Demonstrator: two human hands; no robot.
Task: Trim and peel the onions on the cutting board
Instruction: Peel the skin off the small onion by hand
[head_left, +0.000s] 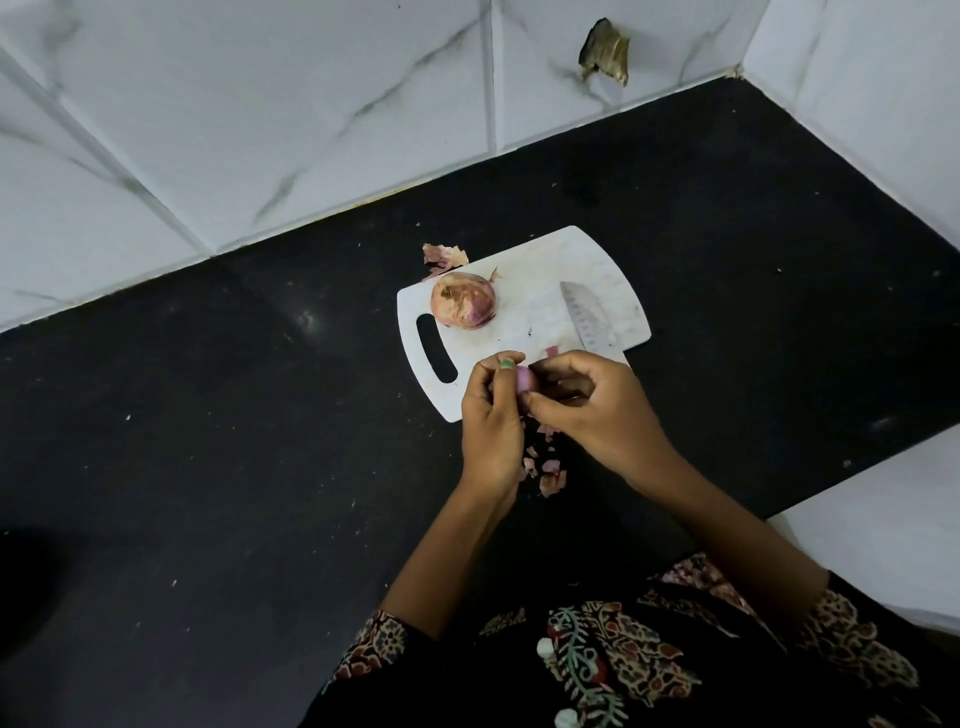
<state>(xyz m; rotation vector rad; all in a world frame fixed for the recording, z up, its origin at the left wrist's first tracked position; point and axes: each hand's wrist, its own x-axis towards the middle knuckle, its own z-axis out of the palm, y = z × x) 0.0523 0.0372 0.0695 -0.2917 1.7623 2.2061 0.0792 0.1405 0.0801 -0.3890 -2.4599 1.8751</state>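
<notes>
Head view shows both hands meeting over the near edge of the white cutting board (524, 312). Left hand (491, 415) curls its fingers round a small peeled onion (525, 380), mostly hidden between the palms; right hand (592, 402) pinches at that onion's side, fingertips together. A second onion (462, 300) sits unpeeled on the board near the handle slot. Knife (588, 318) lies on the board, its handle hidden behind the right hand. Peel scraps (545, 470) lie on the black counter (208, 415) below the wrists
</notes>
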